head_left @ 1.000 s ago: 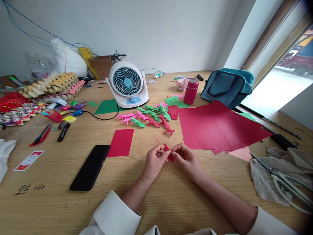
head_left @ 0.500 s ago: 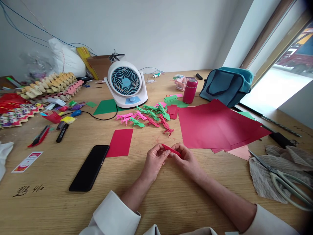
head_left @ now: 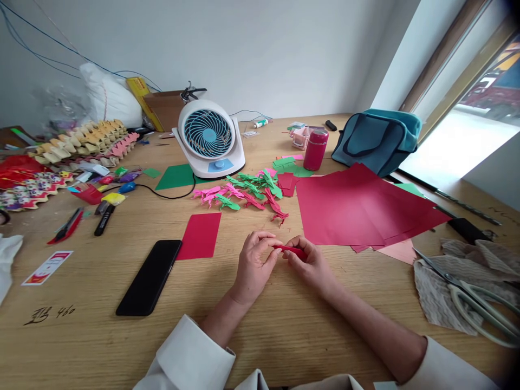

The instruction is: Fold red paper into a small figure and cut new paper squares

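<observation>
A small strip of folded red paper point(head_left: 296, 252) is pinched between both hands above the bare wood in front of me. My left hand point(head_left: 255, 262) grips its left end with thumb and fingertips, covering that part. Around the right end, my right hand point(head_left: 309, 265) is closed with the thumb on the near side. Beyond the hands lies a cluster of folded paper figures: green ones point(head_left: 249, 185), pink ones point(head_left: 209, 193) and dark red ones point(head_left: 274, 205). To the left, a red paper sheet point(head_left: 200, 235) lies flat, partly under a black phone point(head_left: 148, 279).
Large red sheets point(head_left: 361, 208) cover the right side, near scissors point(head_left: 467, 295) on a crumpled cloth point(head_left: 433, 292). Behind stand a white fan point(head_left: 209, 138), a red flask point(head_left: 316, 150) and a blue bag point(head_left: 376, 143). A marker point(head_left: 104, 220) and a cutter point(head_left: 68, 226) lie left.
My left fingers have shifted on the paper, the hand rising slightly and covering its left end. The red strip now shows more toward my right hand, which has barely moved.
</observation>
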`<control>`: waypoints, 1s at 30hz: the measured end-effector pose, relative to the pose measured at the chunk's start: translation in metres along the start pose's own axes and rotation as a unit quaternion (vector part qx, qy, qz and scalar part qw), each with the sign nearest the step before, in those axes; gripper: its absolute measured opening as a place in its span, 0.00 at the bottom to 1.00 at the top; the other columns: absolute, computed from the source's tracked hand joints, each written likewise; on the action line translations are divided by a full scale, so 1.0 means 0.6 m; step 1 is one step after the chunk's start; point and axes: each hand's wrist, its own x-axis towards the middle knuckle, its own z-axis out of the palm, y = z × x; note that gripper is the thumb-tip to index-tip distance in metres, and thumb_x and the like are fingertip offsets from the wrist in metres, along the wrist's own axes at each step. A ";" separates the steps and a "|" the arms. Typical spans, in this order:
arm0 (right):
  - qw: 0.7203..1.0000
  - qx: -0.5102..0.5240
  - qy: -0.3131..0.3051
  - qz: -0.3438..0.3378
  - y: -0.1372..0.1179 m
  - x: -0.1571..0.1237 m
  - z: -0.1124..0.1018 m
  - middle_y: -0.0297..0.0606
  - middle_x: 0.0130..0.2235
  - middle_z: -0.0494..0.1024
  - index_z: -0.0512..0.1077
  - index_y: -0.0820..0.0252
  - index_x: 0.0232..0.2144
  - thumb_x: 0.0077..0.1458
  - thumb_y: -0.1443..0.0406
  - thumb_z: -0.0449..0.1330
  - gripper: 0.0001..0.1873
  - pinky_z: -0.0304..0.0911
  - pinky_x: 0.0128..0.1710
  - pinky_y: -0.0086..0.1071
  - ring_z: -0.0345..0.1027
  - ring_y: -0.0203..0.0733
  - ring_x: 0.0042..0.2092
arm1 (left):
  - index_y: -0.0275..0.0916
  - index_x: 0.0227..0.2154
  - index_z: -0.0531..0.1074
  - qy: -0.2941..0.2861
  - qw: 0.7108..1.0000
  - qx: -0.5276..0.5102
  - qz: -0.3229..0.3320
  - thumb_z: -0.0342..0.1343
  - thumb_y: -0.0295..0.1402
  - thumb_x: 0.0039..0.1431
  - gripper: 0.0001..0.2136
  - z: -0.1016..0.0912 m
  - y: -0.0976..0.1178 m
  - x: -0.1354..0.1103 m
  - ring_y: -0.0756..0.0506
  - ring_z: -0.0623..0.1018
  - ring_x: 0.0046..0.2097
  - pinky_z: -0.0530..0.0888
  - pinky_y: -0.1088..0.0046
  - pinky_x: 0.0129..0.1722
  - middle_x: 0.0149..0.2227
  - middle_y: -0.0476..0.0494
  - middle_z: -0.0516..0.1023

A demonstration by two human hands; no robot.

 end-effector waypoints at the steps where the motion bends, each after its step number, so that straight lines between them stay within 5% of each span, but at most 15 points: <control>1: 1.000 -0.008 0.000 -0.006 0.000 0.000 0.000 0.34 0.30 0.73 0.70 0.57 0.32 0.57 0.58 0.60 0.09 0.61 0.32 0.31 0.65 0.39 0.31 | 0.42 0.36 0.76 0.002 1.000 0.007 0.005 0.57 0.25 0.59 0.07 0.000 0.000 0.000 0.45 0.74 0.47 0.71 0.66 0.50 0.42 0.43 0.73; 15: 0.997 -0.060 -0.008 -0.044 -0.009 0.000 -0.002 0.37 0.32 0.76 0.72 0.58 0.33 0.58 0.60 0.60 0.08 0.62 0.34 0.32 0.68 0.40 0.33 | 0.40 0.32 0.73 -0.018 1.000 0.010 0.007 0.56 0.27 0.61 0.03 0.003 0.001 -0.003 0.45 0.73 0.46 0.70 0.67 0.50 0.40 0.44 0.73; 30: 0.999 -0.034 -0.006 0.004 -0.011 0.005 -0.009 0.36 0.31 0.76 0.73 0.60 0.32 0.57 0.56 0.60 0.12 0.62 0.35 0.31 0.68 0.40 0.34 | 0.40 0.36 0.75 -0.019 0.999 0.027 0.024 0.53 0.23 0.61 0.08 0.000 0.002 -0.001 0.45 0.72 0.45 0.70 0.67 0.48 0.39 0.44 0.73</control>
